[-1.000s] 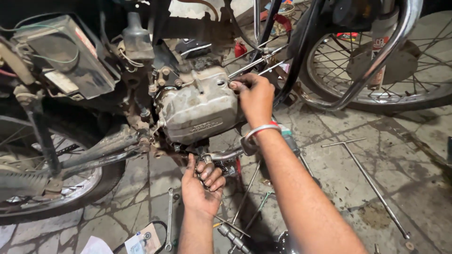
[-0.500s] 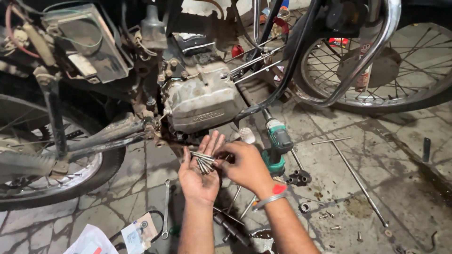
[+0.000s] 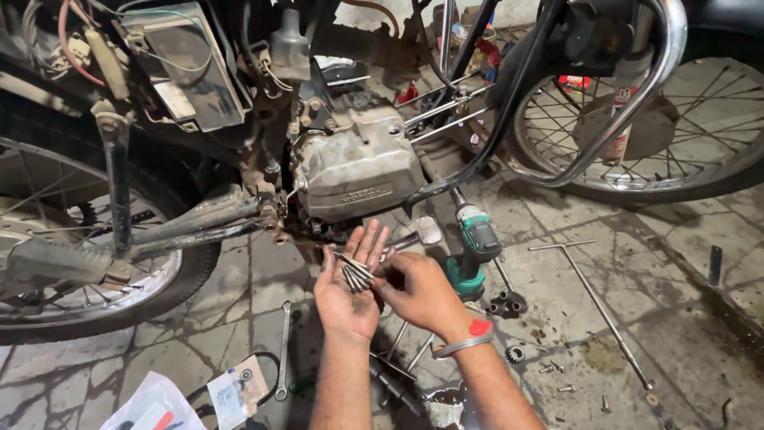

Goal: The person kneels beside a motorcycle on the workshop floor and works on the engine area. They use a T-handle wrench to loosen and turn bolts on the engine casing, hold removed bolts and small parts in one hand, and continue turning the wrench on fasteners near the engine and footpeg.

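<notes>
Steel bolts point(image 3: 353, 272), several, uncountable, in left hand point(image 3: 347, 291)

Two hands show: the left hand point(image 3: 346, 295) and the right hand point(image 3: 418, 291). One bunch of long bolts point(image 3: 356, 271) lies in the left palm, its exact number too hard to tell. Two spoked wheels point(image 3: 668, 119) stand in view, one engine case point(image 3: 358, 167), one green cordless drill point(image 3: 473, 247), one T-handle wrench point(image 3: 597, 299), one combination spanner point(image 3: 284, 350).
</notes>
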